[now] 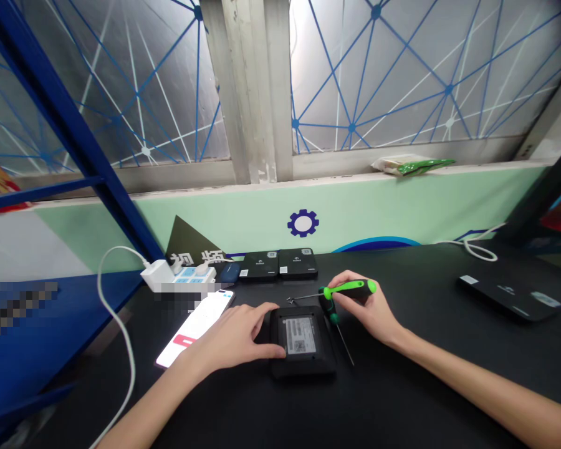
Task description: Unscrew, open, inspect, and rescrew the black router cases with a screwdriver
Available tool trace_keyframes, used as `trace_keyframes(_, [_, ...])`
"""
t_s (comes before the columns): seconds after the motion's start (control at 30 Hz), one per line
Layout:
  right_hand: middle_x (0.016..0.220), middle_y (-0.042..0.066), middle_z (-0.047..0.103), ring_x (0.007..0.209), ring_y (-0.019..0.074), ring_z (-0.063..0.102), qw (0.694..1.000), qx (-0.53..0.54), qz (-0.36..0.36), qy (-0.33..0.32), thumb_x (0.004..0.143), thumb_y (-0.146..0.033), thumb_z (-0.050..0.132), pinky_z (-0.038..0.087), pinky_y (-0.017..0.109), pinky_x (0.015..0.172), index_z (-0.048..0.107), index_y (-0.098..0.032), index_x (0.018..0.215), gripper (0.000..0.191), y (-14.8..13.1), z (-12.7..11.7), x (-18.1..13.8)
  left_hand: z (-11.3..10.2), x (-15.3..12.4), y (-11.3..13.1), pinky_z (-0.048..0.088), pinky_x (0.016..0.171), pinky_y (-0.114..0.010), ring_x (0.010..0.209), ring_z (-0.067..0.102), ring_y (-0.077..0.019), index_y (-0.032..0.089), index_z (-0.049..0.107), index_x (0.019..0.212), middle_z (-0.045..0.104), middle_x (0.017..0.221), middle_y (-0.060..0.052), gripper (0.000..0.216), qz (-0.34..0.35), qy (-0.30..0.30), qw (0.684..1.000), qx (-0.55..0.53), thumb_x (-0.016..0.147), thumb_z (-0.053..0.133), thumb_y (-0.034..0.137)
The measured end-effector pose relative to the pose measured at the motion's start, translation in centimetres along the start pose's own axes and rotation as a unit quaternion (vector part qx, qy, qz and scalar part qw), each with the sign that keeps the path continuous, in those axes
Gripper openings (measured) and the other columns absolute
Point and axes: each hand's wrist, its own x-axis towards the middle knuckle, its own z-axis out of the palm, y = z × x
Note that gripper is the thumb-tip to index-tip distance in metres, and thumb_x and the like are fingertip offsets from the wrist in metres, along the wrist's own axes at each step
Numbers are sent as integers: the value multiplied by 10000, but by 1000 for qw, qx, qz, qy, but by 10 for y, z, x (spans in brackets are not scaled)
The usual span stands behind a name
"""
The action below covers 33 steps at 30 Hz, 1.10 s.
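A black set-top box (326,349) lies with its labelled underside up on the black table. My left hand (243,337) grips its left side, thumb at the near part and fingers at the far corner. In my right hand (369,312) is a bright green and black screwdriver (350,288), held nearly level with its shaft pointing left. The tip is by some small metal pieces (290,300), probably screws, just beyond the box. A second, dark screwdriver with green parts (333,317) rests right of the box, partly under the held one.
Two black boxes (259,266) stand side by side at the wall, and another black box (509,298) lies far right. A lit phone (196,327) is beside my left forearm. A white power strip (182,277) with a cable (121,318) sits at the back left.
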Motion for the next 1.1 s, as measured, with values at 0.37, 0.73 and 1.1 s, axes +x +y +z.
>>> trace_keyframes(0.37, [838, 40, 666, 702, 177, 598, 999, 32, 15, -9, 826, -340, 701, 457, 261, 580, 664, -185, 880, 168, -1, 0, 1, 1, 1, 0, 321, 590, -291, 728, 562, -220, 271, 529, 1351, 581, 766, 4, 805, 0, 7, 1000, -3, 745, 564, 799])
trace_keyframes(0.73, [659, -14, 593, 500, 111, 451, 996, 69, 48, 12, 795, -352, 728, 332, 238, 465, 676, -182, 850, 185, 3, 1, 5, 4, 3, 2, 337, 613, -299, 718, 579, -222, 235, 555, 1244, 597, 725, 16, 740, -27, 24, 999, -32, 753, 562, 788])
trace_keyframes(1.1, [579, -39, 509, 469, 109, 427, 993, 94, 72, 28, 782, -377, 738, 294, 232, 435, 673, -181, 873, 225, 4, -4, 7, 3, 3, 0, 335, 596, -291, 706, 578, -207, 243, 535, 1304, 599, 733, 22, 745, -18, 14, 999, -35, 770, 574, 761])
